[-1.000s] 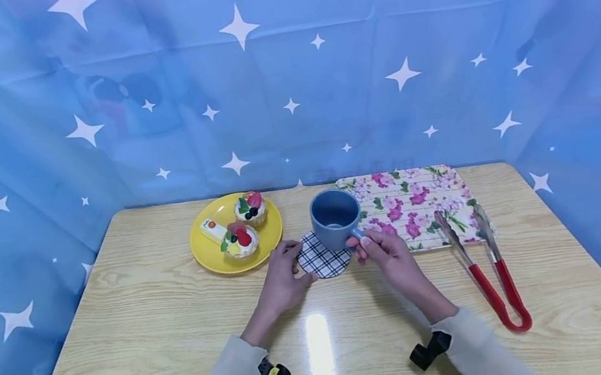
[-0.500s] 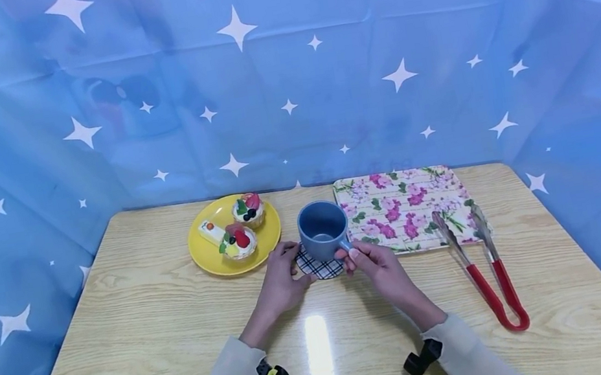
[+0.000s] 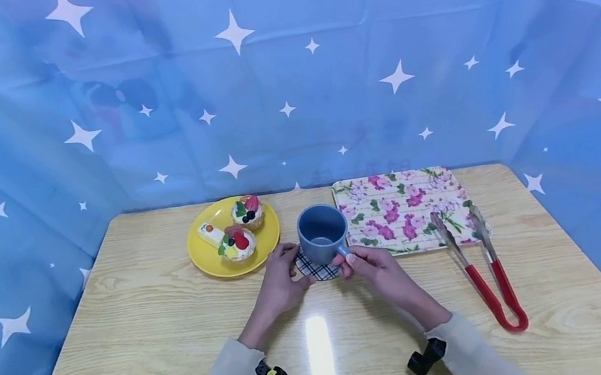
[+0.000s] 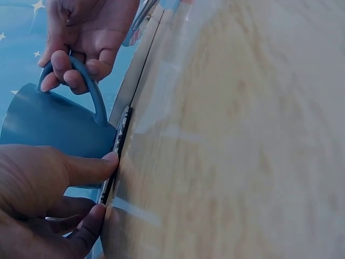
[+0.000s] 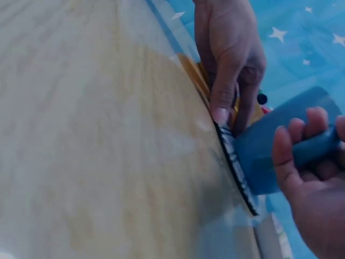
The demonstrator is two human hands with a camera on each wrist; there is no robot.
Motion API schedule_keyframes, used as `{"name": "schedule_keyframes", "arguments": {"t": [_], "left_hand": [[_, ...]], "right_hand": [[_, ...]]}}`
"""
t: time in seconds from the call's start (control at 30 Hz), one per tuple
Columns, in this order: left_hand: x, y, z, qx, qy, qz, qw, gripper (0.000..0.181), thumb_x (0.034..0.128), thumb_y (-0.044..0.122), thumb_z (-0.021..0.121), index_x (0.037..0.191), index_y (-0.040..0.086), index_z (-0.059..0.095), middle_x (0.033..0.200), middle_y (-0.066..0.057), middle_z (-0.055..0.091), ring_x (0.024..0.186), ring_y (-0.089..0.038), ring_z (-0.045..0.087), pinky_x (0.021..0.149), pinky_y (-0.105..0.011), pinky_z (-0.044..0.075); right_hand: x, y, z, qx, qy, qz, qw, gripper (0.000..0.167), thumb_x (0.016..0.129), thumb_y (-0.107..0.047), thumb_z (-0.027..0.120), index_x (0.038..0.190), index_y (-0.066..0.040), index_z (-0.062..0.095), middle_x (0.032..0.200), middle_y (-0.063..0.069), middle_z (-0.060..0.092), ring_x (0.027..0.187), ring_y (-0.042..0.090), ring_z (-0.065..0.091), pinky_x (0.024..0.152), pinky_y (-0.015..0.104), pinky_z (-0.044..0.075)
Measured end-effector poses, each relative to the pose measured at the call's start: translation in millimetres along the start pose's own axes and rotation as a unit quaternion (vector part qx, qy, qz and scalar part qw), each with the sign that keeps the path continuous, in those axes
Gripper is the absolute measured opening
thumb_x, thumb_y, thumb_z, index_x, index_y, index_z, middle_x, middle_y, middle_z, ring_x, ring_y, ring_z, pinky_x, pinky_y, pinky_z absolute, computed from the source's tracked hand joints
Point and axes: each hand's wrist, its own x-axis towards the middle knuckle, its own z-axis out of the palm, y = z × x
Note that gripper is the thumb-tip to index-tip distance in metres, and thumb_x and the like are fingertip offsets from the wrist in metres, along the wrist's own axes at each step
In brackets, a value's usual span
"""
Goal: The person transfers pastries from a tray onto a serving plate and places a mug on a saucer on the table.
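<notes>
A blue mug (image 3: 322, 230) stands upright on a round plaid coaster (image 3: 314, 272) near the middle of the table. My right hand (image 3: 375, 271) grips the mug by its handle, with the fingers curled through it, as the left wrist view also shows. At the coaster's left side, my left hand (image 3: 282, 280) holds the edge between thumb and fingers. In the right wrist view the mug (image 5: 269, 145) has its base against the coaster (image 5: 235, 167). Most of the coaster is hidden under the mug.
Left of the coaster lies a yellow plate (image 3: 263, 244) bearing two fruit tarts (image 3: 237, 244) and a small white rectangular sweet (image 3: 210, 233). A flowered tray (image 3: 359, 207) is at the back right. Red-handled tongs (image 3: 510, 305) rest with their tips on it. A blue star curtain (image 3: 282, 72) hangs behind.
My right hand has brought the mug left and toward me, from the coaster's right side onto it. The left hand has stayed at the coaster's edge.
</notes>
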Motion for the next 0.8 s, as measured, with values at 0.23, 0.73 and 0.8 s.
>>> {"name": "schedule_keyframes", "arguments": {"t": [0.23,0.73,0.8], "left_hand": [[-0.3,-3.3,-2.5,0.001,-0.013,-0.002,0.9999,0.063,0.0895,0.017,0.08,0.146,0.003,0.055,0.145,-0.007,0.052,0.105,-0.018,0.052,0.083,-0.026,0.057],[-25.0,7.1,-41.0,-0.071,0.006,0.025,0.9972,0.057,0.0978,0.02,0.072,0.15,0.011,0.052,0.144,-0.015,0.056,0.124,-0.03,0.062,0.098,-0.04,0.065],[-28.7,9.2,-49.1,-0.077,0.016,0.034,0.9963,0.057,0.0983,0.024,0.072,0.151,0.015,0.052,0.146,-0.011,0.055,0.126,-0.029,0.061,0.097,-0.038,0.065]], "right_hand": [[0.3,-9.4,-11.0,-0.071,-0.015,0.042,0.9965,0.036,0.111,-0.025,0.046,0.127,-0.002,0.068,0.115,0.022,0.071,0.111,0.033,0.067,0.101,0.054,0.06],[-6.8,-29.0,-43.0,-0.267,0.033,-0.007,0.9631,0.027,0.104,-0.02,0.063,0.129,-0.013,0.069,0.127,0.01,0.07,0.112,0.027,0.067,0.094,0.038,0.063],[-9.2,-32.2,-50.7,-0.283,0.037,-0.013,0.9584,0.029,0.104,-0.021,0.063,0.131,-0.012,0.067,0.128,0.012,0.069,0.111,0.028,0.067,0.094,0.042,0.063]]}}
